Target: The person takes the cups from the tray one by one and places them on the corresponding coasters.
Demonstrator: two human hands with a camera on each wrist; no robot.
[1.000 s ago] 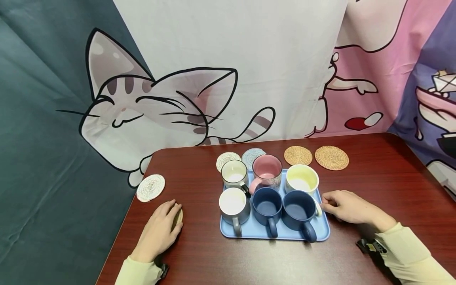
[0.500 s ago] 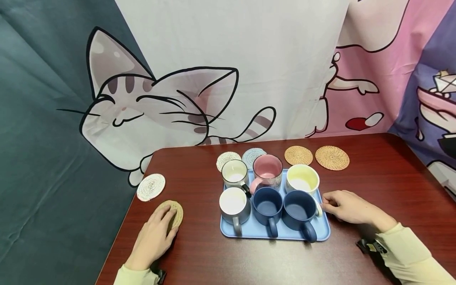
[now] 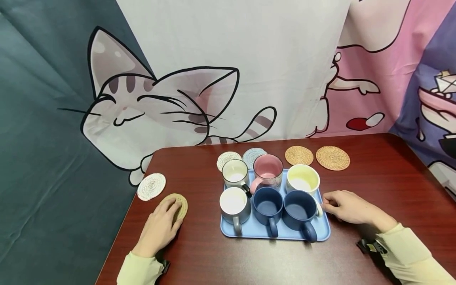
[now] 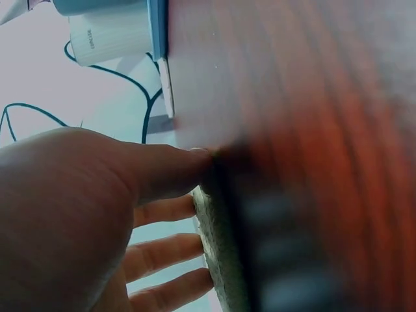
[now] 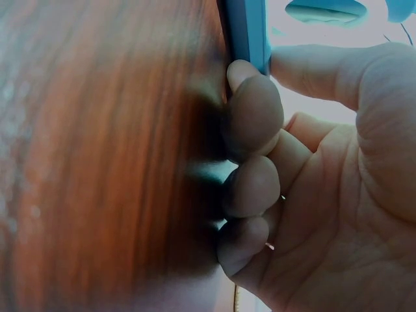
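My left hand [image 3: 159, 226] rests on a round straw-coloured woven coaster [image 3: 182, 207] at the table's left. In the left wrist view, several fairly straight fingers [image 4: 172, 250] touch the coaster's face [image 4: 220, 250], and the thumb tip is at its edge. A blue tray [image 3: 246, 234] carries a grey mug [image 3: 242, 212], two dark blue mugs, a pink mug [image 3: 271, 179], a white mug with a black handle [image 3: 236, 181] and a yellow-lined mug [image 3: 302, 180]. My right hand [image 3: 350, 206] pinches the tray's right rim [image 5: 250, 29] between thumb and curled forefinger.
On the left lies a white coaster [image 3: 151, 187]. Behind the tray are another white coaster [image 3: 227, 159], a pale blue coaster [image 3: 251, 156] and two tan coasters, one larger [image 3: 333, 158]. A cartoon-printed cloth [image 3: 285, 71] hangs beyond the dark red wooden table [image 3: 199, 186].
The straw-coloured coaster first shows more from under my left hand, then moves slightly away and to the right with the hand. My right hand and the tray stay still.
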